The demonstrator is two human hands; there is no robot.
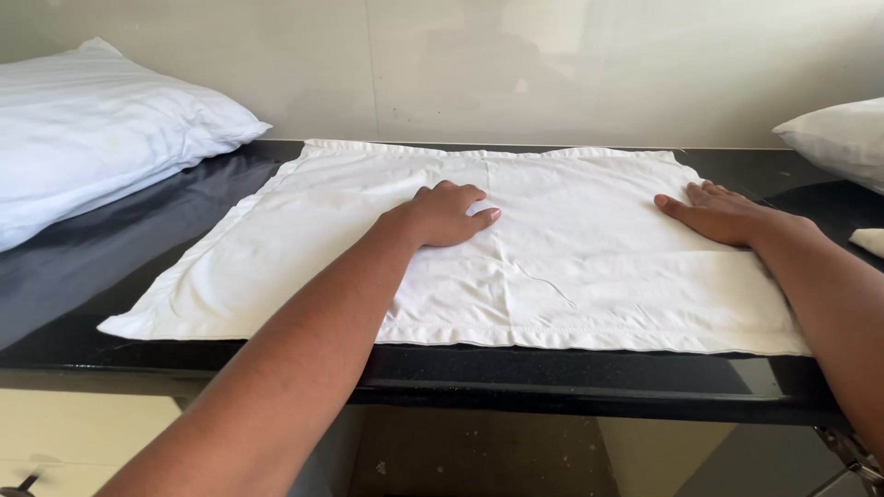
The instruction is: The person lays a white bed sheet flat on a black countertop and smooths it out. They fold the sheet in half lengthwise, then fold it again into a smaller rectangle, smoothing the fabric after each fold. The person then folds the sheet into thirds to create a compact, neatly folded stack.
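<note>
A white pillowcase [304, 248] lies spread flat on a black countertop [110, 248], reaching from the back wall nearly to the front edge. My left hand [447, 213] rests palm down near the cloth's middle, fingers together and slightly curled. My right hand [714, 213] presses flat on the cloth near its right edge, fingers stretched out toward the left. Neither hand holds anything. A faint crease runs across the fabric below my left hand.
A white pillow [92, 129] lies at the left end of the counter against the pale tiled wall. Another white pillow [838, 138] shows at the right edge, with a small white object [870, 241] below it. The counter's front edge is close to me.
</note>
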